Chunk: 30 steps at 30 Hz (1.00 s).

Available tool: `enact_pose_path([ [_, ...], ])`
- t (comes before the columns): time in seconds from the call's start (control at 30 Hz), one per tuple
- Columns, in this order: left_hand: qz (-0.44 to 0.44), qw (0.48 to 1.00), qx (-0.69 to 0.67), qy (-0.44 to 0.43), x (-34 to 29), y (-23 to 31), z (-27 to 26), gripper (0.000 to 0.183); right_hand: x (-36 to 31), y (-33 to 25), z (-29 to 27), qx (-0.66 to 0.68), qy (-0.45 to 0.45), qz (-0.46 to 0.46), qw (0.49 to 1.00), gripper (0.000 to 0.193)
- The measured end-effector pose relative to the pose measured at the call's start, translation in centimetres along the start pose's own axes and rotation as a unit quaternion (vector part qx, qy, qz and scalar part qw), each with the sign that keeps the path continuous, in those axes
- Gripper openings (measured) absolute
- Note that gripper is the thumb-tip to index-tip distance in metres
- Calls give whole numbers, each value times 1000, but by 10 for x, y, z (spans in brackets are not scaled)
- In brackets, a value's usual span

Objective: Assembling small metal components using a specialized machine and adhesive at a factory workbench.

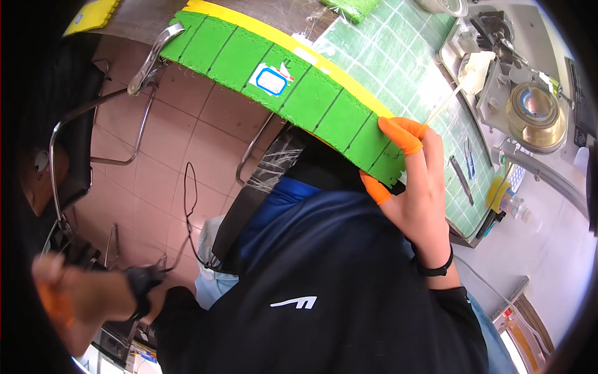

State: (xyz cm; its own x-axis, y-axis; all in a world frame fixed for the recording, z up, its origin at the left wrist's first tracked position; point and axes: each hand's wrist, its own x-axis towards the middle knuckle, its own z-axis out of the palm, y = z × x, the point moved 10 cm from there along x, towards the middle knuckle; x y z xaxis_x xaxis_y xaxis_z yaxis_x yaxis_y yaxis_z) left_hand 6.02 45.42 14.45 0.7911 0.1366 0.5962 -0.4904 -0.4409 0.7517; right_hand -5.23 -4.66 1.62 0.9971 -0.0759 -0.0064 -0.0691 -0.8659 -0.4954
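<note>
A long green slab [224, 56] with a yellow edge runs across the upper middle, marked off by black cross lines. A white label with a blue border [272, 81] sits near its centre. My right hand [420, 193], with orange finger covers, grips the slab's right end, thumb on the near edge and fingers on the far side. A metal clip [156, 59] is at the slab's left end. Far from the slab, at the lower left, my left hand [75, 299] is raised to the side; motion blur hides its fingers, though some orange shows there.
Right of the slab lies a green gridded work surface [367, 47] with a dark knife-like tool [461, 181] on it. A brass round fixture [537, 115] and a clear bottle [514, 207] stand beyond. A metal-framed chair [59, 134] and a black cable [189, 209] are at left.
</note>
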Motion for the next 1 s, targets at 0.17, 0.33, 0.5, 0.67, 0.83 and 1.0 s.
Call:
enact_pose_path([
  [0.17,218,931,55,-288,-115,85,264,36,-1,2,1,-20,24,-9,999,67],
  [0.33,171,931,-33,-321,-151,68,303,38,-2,-3,0,4,18,-19,1000,65],
  [0.5,57,953,-47,-294,-143,55,309,32,-3,-1,-3,2,14,-22,1000,66],
  [0.67,38,960,-91,-262,-155,47,308,32,-5,-2,-3,-6,18,-30,999,65],
  [0.83,30,964,-102,-243,-157,41,308,32,-6,-4,-3,-12,13,-21,1000,64],
  [1.0,28,961,-75,-265,-153,43,309,27,-5,-5,-2,-21,1,-10,1000,68],
])
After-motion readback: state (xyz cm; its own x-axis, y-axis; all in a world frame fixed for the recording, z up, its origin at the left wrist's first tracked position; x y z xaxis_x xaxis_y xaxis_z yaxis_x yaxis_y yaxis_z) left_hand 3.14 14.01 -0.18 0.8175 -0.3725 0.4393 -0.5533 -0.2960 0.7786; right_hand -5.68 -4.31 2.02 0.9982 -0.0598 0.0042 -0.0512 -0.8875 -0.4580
